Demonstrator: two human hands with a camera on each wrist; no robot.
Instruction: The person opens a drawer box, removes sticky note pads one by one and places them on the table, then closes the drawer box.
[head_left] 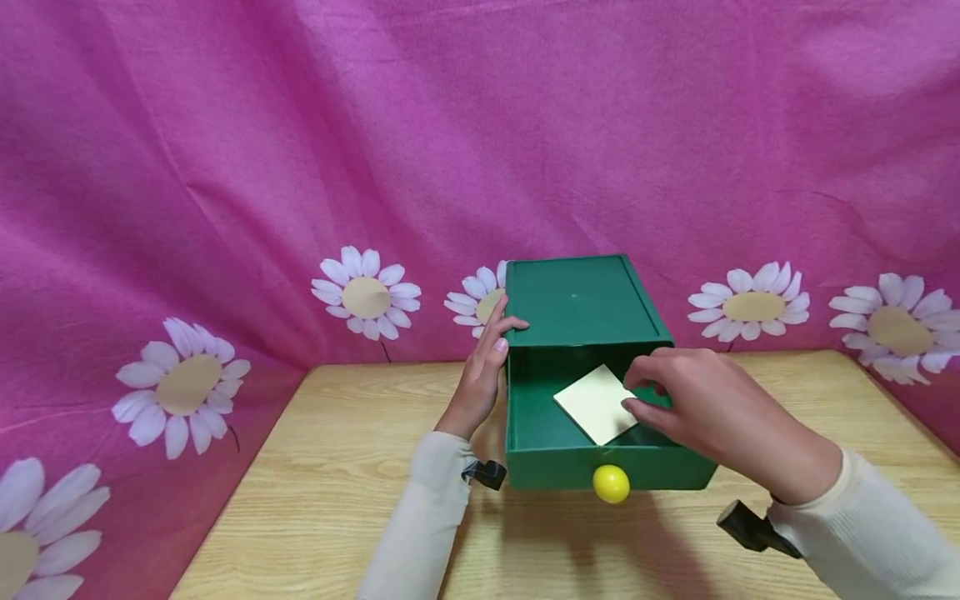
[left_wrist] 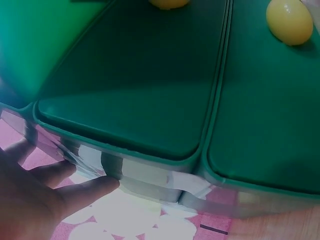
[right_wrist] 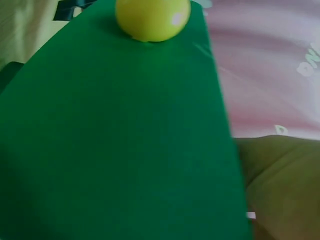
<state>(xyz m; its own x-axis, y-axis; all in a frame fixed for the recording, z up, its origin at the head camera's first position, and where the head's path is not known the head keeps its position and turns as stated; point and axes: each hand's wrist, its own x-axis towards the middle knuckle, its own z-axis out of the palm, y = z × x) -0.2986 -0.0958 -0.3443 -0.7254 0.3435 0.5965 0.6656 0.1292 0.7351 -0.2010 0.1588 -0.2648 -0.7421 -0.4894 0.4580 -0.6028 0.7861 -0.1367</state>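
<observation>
A green drawer unit [head_left: 585,292] stands on the table with its top drawer [head_left: 540,467] pulled out by a round yellow knob's side. Inside that drawer is a pale yellow square sticky note pad [head_left: 592,404], turned cornerwise. My right hand [head_left: 697,400] reaches over the drawer's right side and pinches the pad's right corner between thumb and fingers. Against the unit's left side rests my left hand [head_left: 480,375], fingers extended, one fingertip over the top edge. In the left wrist view the left hand's fingers [left_wrist: 90,195] lie along the unit's side. The right wrist view shows the drawer front [right_wrist: 125,130], not the pad.
A yellow knob [head_left: 611,484] sticks out from the drawer front. Lower drawers [left_wrist: 270,110] with yellow knobs show in the left wrist view. The wooden table [head_left: 337,467] extends on both sides. Behind it hangs a pink flowered cloth [head_left: 585,150].
</observation>
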